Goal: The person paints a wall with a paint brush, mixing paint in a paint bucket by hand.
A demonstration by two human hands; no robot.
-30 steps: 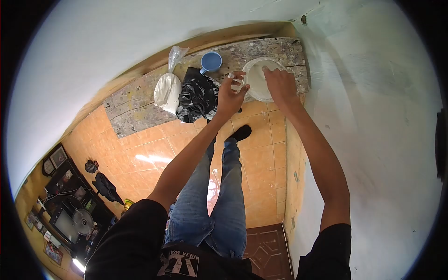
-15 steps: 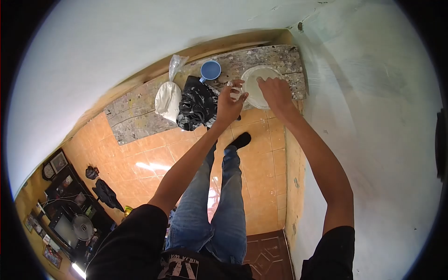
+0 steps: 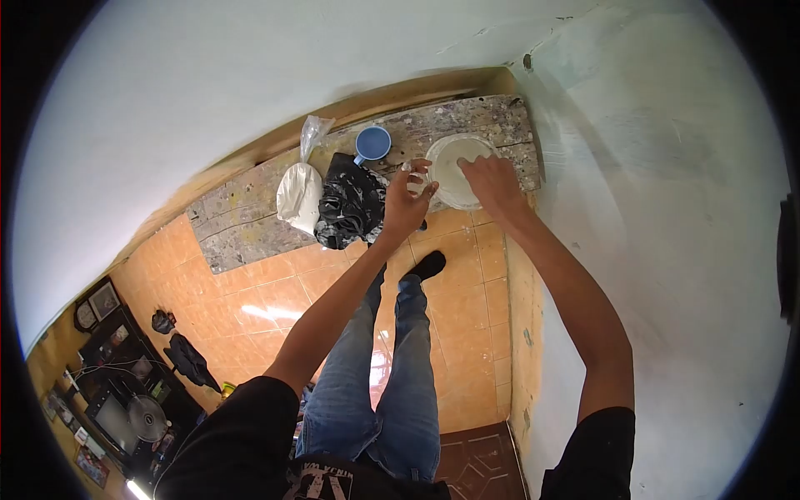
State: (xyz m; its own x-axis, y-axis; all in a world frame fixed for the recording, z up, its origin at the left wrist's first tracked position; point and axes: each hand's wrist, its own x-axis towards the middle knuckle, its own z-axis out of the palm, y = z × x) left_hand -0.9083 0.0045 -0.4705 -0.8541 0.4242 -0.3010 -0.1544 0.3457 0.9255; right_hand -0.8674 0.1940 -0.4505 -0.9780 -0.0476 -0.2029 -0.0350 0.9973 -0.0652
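Note:
A round, pale translucent tub (image 3: pixel 454 202) with a whitish, watery-looking content stands at the right end of a worn wooden plank. My left hand (image 3: pixel 404 204) is curled at the tub's left rim, thumb and bent fingers against it, with whitish smears on the fingertips. Over the tub's right side is my right hand (image 3: pixel 497 187), its fingers closed and pointing down at the content. What these fingers hold, if anything, is hidden. Left of my left hand lies a bunched black cloth (image 3: pixel 343 204) with white stains.
The paint-spotted plank (image 3: pixel 237 225) also bears a blue mug (image 3: pixel 373 143) and a clear bag of white powder (image 3: pixel 298 196). Pale walls (image 3: pixel 667 208) rise behind and at the right. Below is an orange tiled floor (image 3: pixel 462 317); a fan (image 3: pixel 148 417) stands at the lower left.
The view has tilted a little, so the plank and everything on it sit lower. Both hands keep nearly the same places at the tub.

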